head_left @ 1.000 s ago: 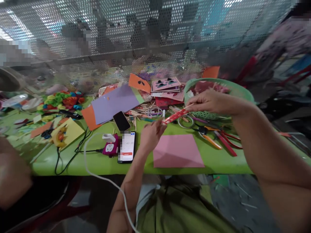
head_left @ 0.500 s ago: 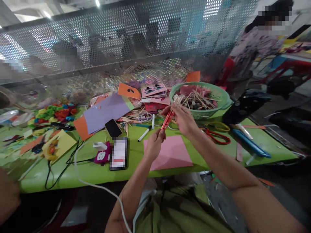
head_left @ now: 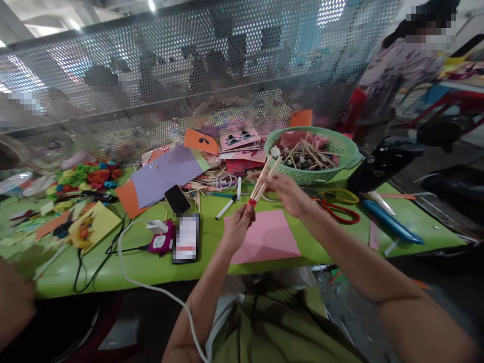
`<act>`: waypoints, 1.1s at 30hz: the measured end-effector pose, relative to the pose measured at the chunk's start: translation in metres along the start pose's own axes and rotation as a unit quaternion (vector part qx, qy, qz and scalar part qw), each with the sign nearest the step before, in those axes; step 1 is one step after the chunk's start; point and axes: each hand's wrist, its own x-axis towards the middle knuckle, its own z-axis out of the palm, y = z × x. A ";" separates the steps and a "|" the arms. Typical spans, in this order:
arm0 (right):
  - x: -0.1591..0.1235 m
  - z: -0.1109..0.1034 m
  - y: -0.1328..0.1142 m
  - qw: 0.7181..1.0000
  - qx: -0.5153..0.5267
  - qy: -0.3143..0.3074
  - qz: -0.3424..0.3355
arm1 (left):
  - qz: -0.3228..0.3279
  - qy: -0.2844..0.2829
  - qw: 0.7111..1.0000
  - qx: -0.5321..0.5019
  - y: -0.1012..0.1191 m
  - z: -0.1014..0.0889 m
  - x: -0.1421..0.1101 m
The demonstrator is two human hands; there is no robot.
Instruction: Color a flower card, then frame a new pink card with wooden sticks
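Note:
In my left hand point(head_left: 239, 227), fingers pinched closed, is a pair of wooden chopsticks point(head_left: 260, 185). They tilt up and away, their pale lengths bare and slightly spread at the top. A piece of red wrapper point(head_left: 251, 202) shows around them just above my left fingertips. My right hand point(head_left: 289, 194) is beside the chopsticks, fingers stretched out and a little blurred; some fingertips pass behind the sticks, and I cannot tell whether they touch. Beneath the hands lies a pink sheet of paper point(head_left: 270, 237) on the green table point(head_left: 151, 275).
A green basket point(head_left: 313, 176) with sticks and dark bits stands behind my right hand. Red-handled pliers point(head_left: 340, 212) and a blue case point(head_left: 393, 222) lie right. Left are a phone point(head_left: 186, 237), a purple plug adapter point(head_left: 161, 242) with cables, markers point(head_left: 226, 207) and coloured paper point(head_left: 168, 174).
The red wrapper covered most of the chopsticks earlier; now their wooden lengths are bare. My right hand has left their top end and opened. The view shifted between the first two frames.

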 end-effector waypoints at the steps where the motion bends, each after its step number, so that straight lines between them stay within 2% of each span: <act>1: 0.004 -0.005 -0.007 1.000 0.002 0.002 -0.002 | 0.001 -0.010 1.000 0.018 0.000 -0.003 -0.003; 5: 0.014 -0.004 -0.022 0.999 -0.031 0.007 0.002 | -0.003 -0.028 0.998 0.050 -0.002 -0.012 -0.018; 8: 0.020 0.002 -0.023 0.998 -0.046 0.049 -0.001 | -0.008 -0.010 0.998 0.058 -0.008 -0.021 -0.040; 10: 0.030 -0.005 -0.023 0.994 -0.043 0.100 -0.014 | -0.023 0.014 0.997 0.069 -0.015 -0.032 -0.064; 13: 0.051 -0.027 -0.020 0.985 -0.018 0.161 -0.052 | -0.075 0.046 0.991 0.103 -0.025 -0.055 -0.111; 14: 0.059 -0.034 -0.017 0.986 -0.018 0.158 -0.055 | -0.096 0.045 0.987 0.119 -0.029 -0.063 -0.128; 16: 0.074 -0.040 -0.004 0.989 -0.019 0.137 -0.047 | -0.143 -0.003 0.976 0.163 -0.037 -0.078 -0.159; 18: 0.085 -0.033 0.015 0.992 -0.018 0.119 -0.035 | -0.185 -0.059 0.957 0.214 -0.049 -0.093 -0.184; 21: 0.095 -0.007 0.048 0.993 -0.024 0.111 0.011 | -0.246 -0.104 0.915 0.303 -0.074 -0.115 -0.212; 23: 0.099 0.013 0.068 0.992 -0.035 0.113 0.054 | -0.302 -0.073 0.850 0.426 -0.090 -0.129 -0.225; 26: 0.103 0.036 0.091 0.985 -0.057 0.122 0.107 | -0.346 -0.046 0.794 0.497 -0.104 -0.147 -0.240; 29: 0.104 0.046 0.103 0.978 -0.076 0.130 0.141 | -0.359 -0.060 0.731 0.577 -0.104 -0.156 -0.247; 31: 0.105 0.047 0.105 0.976 -0.081 0.120 0.160 | -0.344 -0.062 0.719 0.601 -0.102 -0.155 -0.248; 33: 0.105 0.046 0.105 0.974 -0.082 0.103 0.185 | -0.316 -0.079 0.740 0.588 -0.099 -0.148 -0.246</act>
